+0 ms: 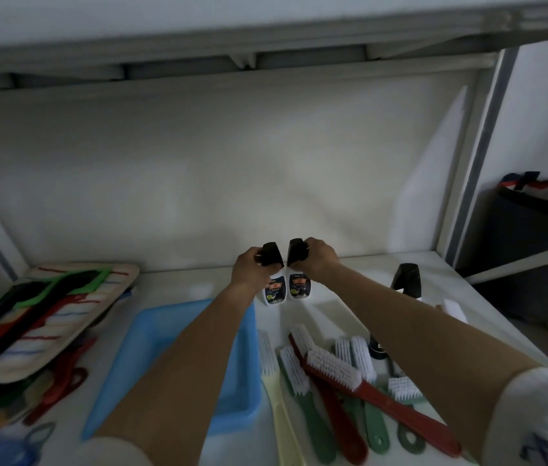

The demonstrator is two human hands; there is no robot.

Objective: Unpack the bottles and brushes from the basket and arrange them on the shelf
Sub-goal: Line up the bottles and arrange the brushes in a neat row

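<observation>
Two small white bottles with black caps stand side by side at the back of the white shelf (350, 280). My left hand (250, 272) grips the left bottle (273, 290) near its cap. My right hand (316, 258) grips the right bottle (297, 285) the same way. A blue basket (235, 381) lies under my left forearm. Several long-handled brushes with white bristles, red (366, 388), green and pale yellow (281, 415), lie in a loose pile in front of the bottles. A third black-capped bottle (407, 280) stands to the right.
A stack of striped cloth pads with black, green and red handles (40, 314) fills the left of the shelf. A small dark bottle (377, 348) lies among the brushes. A white block (454, 309) sits by the right edge. A dark bin (534, 237) stands beyond the shelf post.
</observation>
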